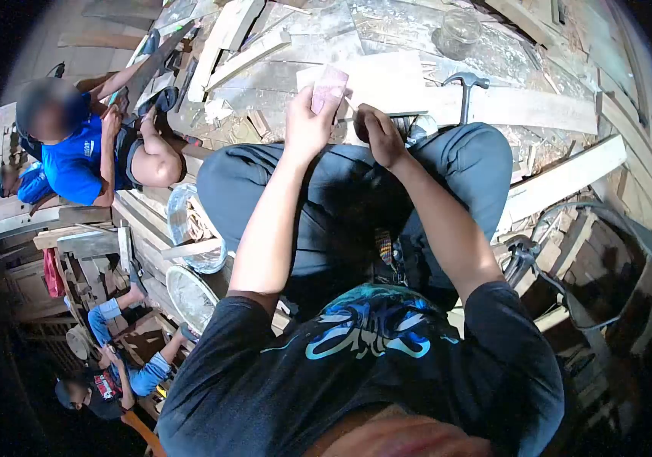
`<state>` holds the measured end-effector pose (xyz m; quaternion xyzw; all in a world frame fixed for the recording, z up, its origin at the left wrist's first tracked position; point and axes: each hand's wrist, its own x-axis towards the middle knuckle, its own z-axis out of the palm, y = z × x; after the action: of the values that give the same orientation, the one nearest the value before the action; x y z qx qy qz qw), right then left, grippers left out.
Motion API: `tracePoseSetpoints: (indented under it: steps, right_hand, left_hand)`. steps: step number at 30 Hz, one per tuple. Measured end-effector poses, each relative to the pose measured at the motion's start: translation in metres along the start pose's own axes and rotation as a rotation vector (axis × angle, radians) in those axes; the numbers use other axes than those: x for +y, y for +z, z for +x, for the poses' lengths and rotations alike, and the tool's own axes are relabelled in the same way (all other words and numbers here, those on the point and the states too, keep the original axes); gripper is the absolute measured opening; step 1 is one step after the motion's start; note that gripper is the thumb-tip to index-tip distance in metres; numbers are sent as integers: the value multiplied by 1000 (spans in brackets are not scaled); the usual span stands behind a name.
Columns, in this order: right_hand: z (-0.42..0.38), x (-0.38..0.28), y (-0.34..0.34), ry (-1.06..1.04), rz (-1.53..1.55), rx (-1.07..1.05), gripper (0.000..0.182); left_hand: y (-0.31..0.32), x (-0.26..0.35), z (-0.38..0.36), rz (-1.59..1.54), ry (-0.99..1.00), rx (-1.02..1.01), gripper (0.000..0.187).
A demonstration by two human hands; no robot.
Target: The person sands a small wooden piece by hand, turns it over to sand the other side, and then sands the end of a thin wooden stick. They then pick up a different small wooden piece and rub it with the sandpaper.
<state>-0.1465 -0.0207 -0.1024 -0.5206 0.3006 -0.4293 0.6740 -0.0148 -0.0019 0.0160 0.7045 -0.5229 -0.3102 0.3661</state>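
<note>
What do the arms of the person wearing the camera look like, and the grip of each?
The left arm and right arm have short, loose black fabric sleeves, bare below. The left grip and right grip are ungloved human hands; no watch or bracelet is visible.

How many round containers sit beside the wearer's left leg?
2: a container with wood pieces beside the left knee and a grey container near the left elbow. More may be hidden behind the arm.
</note>
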Motion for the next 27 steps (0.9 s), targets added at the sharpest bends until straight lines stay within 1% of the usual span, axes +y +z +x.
tracePoseSetpoints:
  steps: [2,3,4,6,7,8,9,10,11,12,13,14,16,17,18,20,23,24,27]
  right_hand:
    - [5,4,-9,112,121,-79,35]
    - [10,22,-17,176,257,-79,23]
    - [9,9,-15,-198,-428,-81,16]
    - [19,50,-20,-421,-725,-31,14]
    - [19,51,-19,-215,-438,12,15]
    - [16,47,-17,-11,-148,47,17]
    - [12,25,-14,2,-174,69,19]
    - [26,35,-12,354,712,103,23]
    - [25,44,-19,278,401,134,23]
    - [15,1,-12,196,94,182,24]
    - [15,-15,-6,56,139,227,26]
    - [16,-29,-7,-37,203,188,24]
    - [22,-52,-8,-48,293,168,22]
    - [20,-82,-4,-9,384,139,22]
    - [22,-106,2,46,405,182,24]
    - [45,-104,4,-52,474,260,23]
    - [57,-91,0,-38,465,327,20]
    - [60,-93,2,-53,459,344,20]
    - [53,-83,8,-57,429,322,21]
  left_hand:
    - [-1,13,-1,-27,28,31,24]
    - [-1,1,3,62,145,29,27]
    - [7,-15,9,74,357,150,28]
    - [4,-12,7,4,105,-20,27]
    - [6,-21,9,-119,94,-39,28]
    - [8,-32,12,-280,9,-90,28]
    - [12,-33,13,-287,116,-6,26]
    - [12,-28,11,-286,215,76,25]
    - [6,-26,7,-234,75,45,21]
    - [-3,-8,3,-253,30,9,20]
    - [-14,4,1,-331,-17,-1,19]
    - [-22,15,-3,-416,-72,-29,21]
    - [-41,45,1,-563,-173,-6,19]
    - [-51,57,5,-641,-73,-31,17]
    - [-61,75,10,-780,-88,-55,18]
    - [-69,88,25,-960,3,-71,16]
    - [-62,57,53,-916,-128,-89,15]
    - [-64,55,54,-974,-161,-136,17]
    - [-61,46,39,-1031,-123,-142,15]
